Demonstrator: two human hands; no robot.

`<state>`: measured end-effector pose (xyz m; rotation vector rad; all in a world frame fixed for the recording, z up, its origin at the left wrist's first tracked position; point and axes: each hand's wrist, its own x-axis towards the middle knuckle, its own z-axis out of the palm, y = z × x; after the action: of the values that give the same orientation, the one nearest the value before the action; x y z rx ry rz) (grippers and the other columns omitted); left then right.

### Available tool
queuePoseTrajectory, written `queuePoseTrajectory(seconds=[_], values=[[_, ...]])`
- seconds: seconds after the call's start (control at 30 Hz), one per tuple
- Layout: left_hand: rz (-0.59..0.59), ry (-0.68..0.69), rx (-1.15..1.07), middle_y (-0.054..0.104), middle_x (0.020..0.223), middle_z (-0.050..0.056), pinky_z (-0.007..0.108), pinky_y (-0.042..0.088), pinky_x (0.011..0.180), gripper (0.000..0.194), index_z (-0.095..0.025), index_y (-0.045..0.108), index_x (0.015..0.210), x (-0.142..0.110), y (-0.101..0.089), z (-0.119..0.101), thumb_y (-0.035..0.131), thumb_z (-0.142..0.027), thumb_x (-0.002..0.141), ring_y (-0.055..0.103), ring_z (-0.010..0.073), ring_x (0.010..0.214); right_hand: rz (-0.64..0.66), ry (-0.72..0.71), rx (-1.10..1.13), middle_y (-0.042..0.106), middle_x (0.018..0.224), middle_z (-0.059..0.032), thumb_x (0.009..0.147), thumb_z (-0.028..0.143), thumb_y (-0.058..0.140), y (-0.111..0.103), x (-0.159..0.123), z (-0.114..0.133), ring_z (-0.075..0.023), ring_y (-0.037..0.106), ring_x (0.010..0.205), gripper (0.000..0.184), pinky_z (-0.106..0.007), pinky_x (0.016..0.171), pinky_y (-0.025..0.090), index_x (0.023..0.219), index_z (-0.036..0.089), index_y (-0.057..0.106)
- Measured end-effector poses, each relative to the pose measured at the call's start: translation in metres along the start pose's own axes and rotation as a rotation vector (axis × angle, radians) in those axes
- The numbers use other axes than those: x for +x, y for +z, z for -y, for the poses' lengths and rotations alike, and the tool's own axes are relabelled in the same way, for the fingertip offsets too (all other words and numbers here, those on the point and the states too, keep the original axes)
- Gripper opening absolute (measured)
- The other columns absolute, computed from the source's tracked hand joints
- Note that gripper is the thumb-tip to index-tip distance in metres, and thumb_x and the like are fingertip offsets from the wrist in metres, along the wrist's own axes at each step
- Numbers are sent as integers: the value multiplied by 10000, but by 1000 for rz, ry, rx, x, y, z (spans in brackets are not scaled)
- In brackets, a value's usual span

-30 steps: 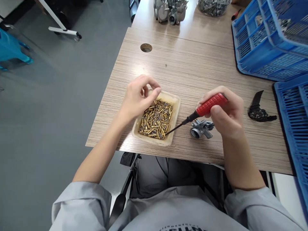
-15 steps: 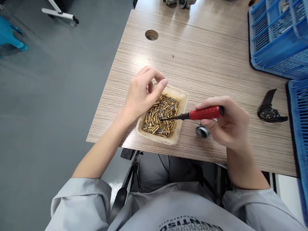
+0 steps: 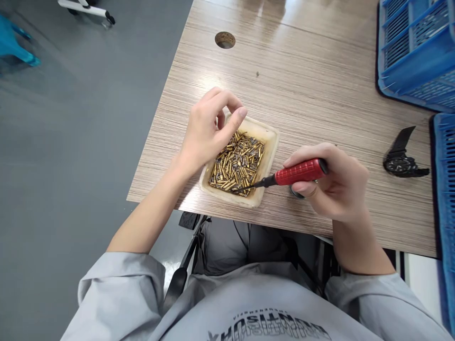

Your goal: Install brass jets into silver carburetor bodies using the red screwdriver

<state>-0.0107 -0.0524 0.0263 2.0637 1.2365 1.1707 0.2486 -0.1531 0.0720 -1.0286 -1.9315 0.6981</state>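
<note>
My right hand point(image 3: 332, 182) is closed round the red handle of a screwdriver point(image 3: 300, 173). Its dark shaft slants down to the left, and the tip is among small brass pins and springs point(image 3: 236, 163) in a shallow cream tray point(image 3: 268, 156). Over the tray's left side lies my left hand point(image 3: 208, 128), with loosely curved fingers and thumb and index tips close together; I see nothing held there. Partly hidden beneath my right hand, a small round metal part point(image 3: 295, 192) sits on the table.
On the right of the wood-grain table point(image 3: 313, 85) lies a black wristwatch point(image 3: 403, 163). Two blue plastic crates point(image 3: 414, 66) line the right side. A round hole point(image 3: 225, 40) pierces the tabletop at the back left. Beyond the left edge is grey floor with a turquoise stool point(image 3: 16, 45).
The screwdriver's tip has moved toward the near side of the tray, and its handle tilts more. My left hand keeps its pose. The whole view has shifted slightly.
</note>
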Motion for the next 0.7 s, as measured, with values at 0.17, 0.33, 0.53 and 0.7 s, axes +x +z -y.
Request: queuePoseTrajectory(seconds=[0.17,0.33,0.53,0.7], values=[[11,-15,-8,715,1079,94,363,592,807,477,-252,684,1008,-1,0,2,525,-696,1080,702,227,973,-84,8,-28,789,997,-40,930,445,896,0,0,-1,-256,749,829,252,-395,702,620,1144,346,807],[4,-14,-23,707,1071,97,389,592,812,453,-248,694,1005,0,0,1,537,-665,1086,688,225,952,-143,36,102,789,1009,-57,906,495,912,3,0,-1,-290,767,905,308,-412,730,633,1149,336,809],[5,-10,5,697,1030,101,388,580,791,450,-248,692,999,1,-1,-1,537,-661,1083,679,242,961,128,-43,100,821,1043,-47,951,414,869,9,2,-4,-295,769,950,267,-449,819,646,1205,356,813],[10,-6,18,693,1033,98,369,570,774,468,-255,678,1006,0,0,1,504,-681,1089,678,236,964,-38,-33,7,805,1047,-57,937,386,884,4,3,-5,-299,752,925,282,-453,813,638,1209,365,815]])
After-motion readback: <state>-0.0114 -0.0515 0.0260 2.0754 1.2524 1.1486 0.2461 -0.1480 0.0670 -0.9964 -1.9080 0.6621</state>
